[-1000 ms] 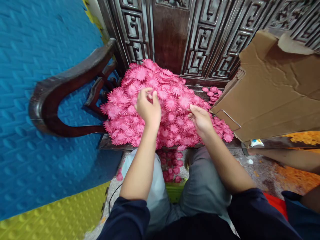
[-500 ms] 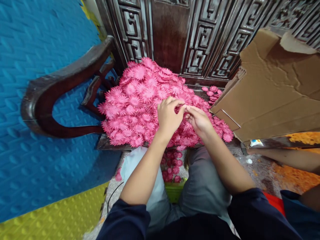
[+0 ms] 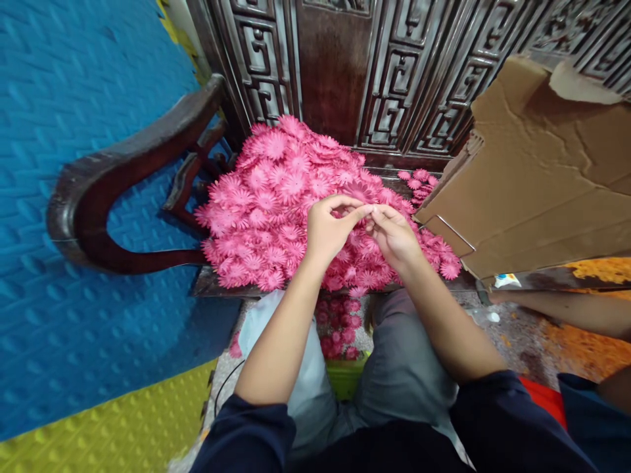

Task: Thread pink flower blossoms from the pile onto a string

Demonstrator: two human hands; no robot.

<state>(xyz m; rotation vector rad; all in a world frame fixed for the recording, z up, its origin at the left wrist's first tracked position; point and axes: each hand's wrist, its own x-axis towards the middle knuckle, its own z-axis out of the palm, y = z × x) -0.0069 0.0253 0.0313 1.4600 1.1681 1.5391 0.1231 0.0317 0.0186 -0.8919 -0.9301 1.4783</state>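
Note:
A big heap of pink paper flowers (image 3: 276,197) lies on the seat of a dark wooden chair (image 3: 123,171). My left hand (image 3: 330,230) and my right hand (image 3: 394,238) meet over the right half of the heap, fingertips touching. Both pinch a pink flower between them; the flower itself is mostly hidden by the fingers. More pink flowers (image 3: 340,328) lie on the floor between my knees.
A torn cardboard box (image 3: 537,177) leans at the right of the seat. A carved dark wooden panel (image 3: 394,72) stands behind. Blue and yellow foam mats (image 3: 73,315) cover the left. Another person's arm (image 3: 566,314) reaches in at the right, over orange flowers (image 3: 591,341).
My left hand left the top of the heap and moved right to meet my right hand. The fingertips of both hands have come together on a flower.

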